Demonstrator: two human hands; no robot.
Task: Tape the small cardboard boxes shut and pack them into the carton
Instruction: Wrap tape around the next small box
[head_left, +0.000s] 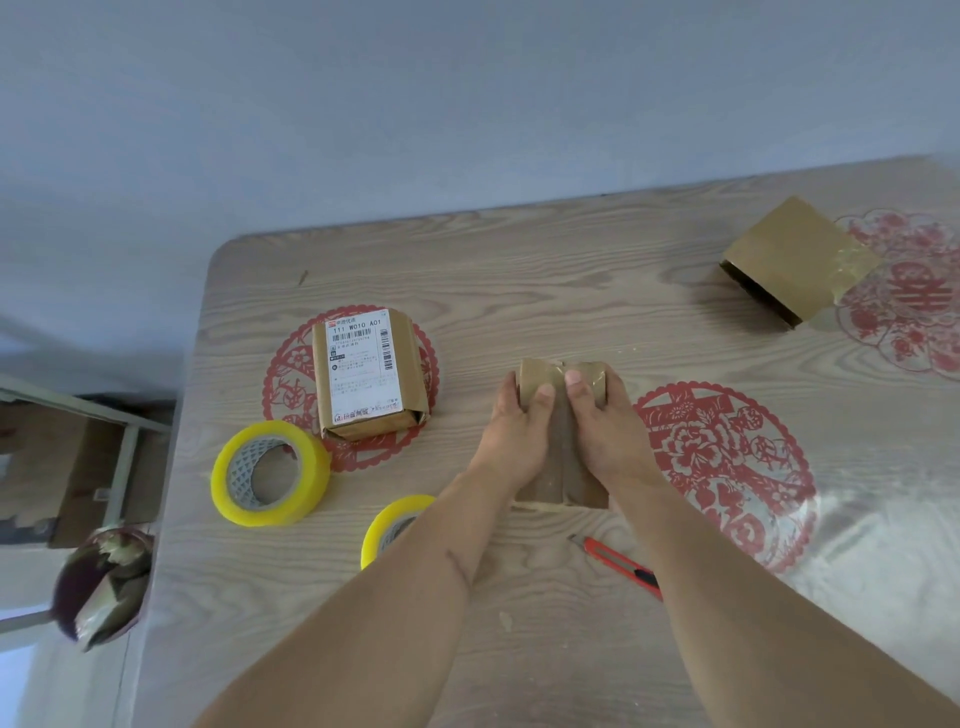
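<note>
Cardboard of the small box is held near the middle of the table, clasped from both sides: the left hand is wrapped round its left flank with the thumb laid over the top, and the right hand grips the right flank the same way, so that the two thumbs meet along the glossy taped seam. Judged from its size and thin walls, the box is likely light and only moderately stiff, so the panels can be expected to bow if squeezed hard; hold is best taken at the edges and corners, where the board is strongest, and the smooth tape should be avoided as a slippery surface. A labelled box stands well to the left on a red paper cutting, with one tape roll just beside it and a second roll partly hidden behind the left forearm. A red utility knife lies near the right forearm. Another box, its dark end apparently open, rests far off at the right rear. No carton for packing can be identified with certainty.
</note>
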